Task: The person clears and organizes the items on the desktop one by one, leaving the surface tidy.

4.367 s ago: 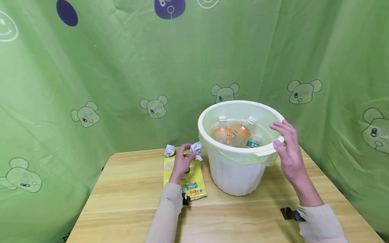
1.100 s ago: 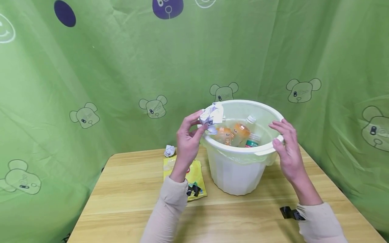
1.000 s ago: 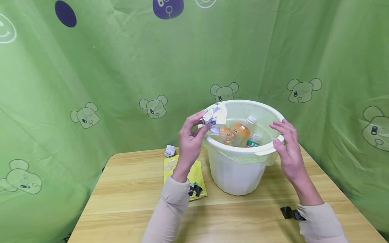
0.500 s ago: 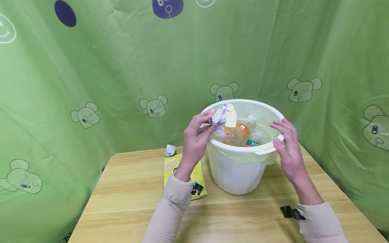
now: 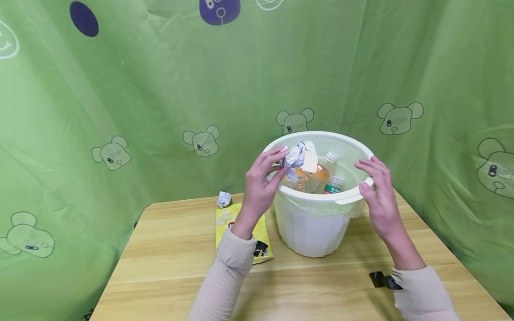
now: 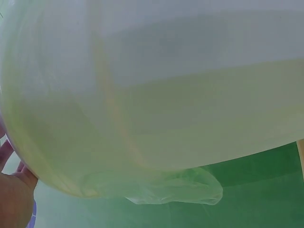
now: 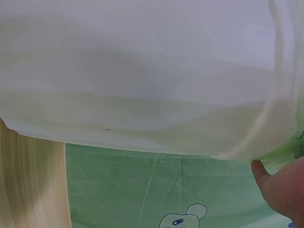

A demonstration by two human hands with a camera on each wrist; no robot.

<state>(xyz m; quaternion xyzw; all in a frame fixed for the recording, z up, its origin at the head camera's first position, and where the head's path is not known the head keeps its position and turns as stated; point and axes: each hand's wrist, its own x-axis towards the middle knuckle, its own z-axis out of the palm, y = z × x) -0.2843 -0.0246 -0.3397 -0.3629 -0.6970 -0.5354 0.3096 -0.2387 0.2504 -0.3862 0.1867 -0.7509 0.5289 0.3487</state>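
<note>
My left hand (image 5: 259,185) pinches a crumpled paper ball (image 5: 302,156) between thumb and fingers, over the near left rim of the white trash bin (image 5: 315,229). My right hand (image 5: 381,198) holds the bin's right rim by its handle, fingers over the edge. A thin pale green liner bag (image 5: 321,208) folds over the rim. Inside stand clear plastic bottles with orange labels (image 5: 319,173) and one with a green label (image 5: 333,185). The bin wall (image 6: 190,95) fills most of the left wrist view. In the right wrist view, a thumb (image 7: 261,173) touches the rim.
Left of the bin, a flat yellow snack bag (image 5: 259,234) lies on the wooden table (image 5: 172,263), partly hidden by the left forearm. A second crumpled paper ball (image 5: 224,199) sits at its far end. A green printed curtain (image 5: 168,80) surrounds the table.
My left hand has lifted the paper ball from beside the bin and carried it rightward over the rim and bottles, more slowly of late. The right hand has stayed on the rim.
</note>
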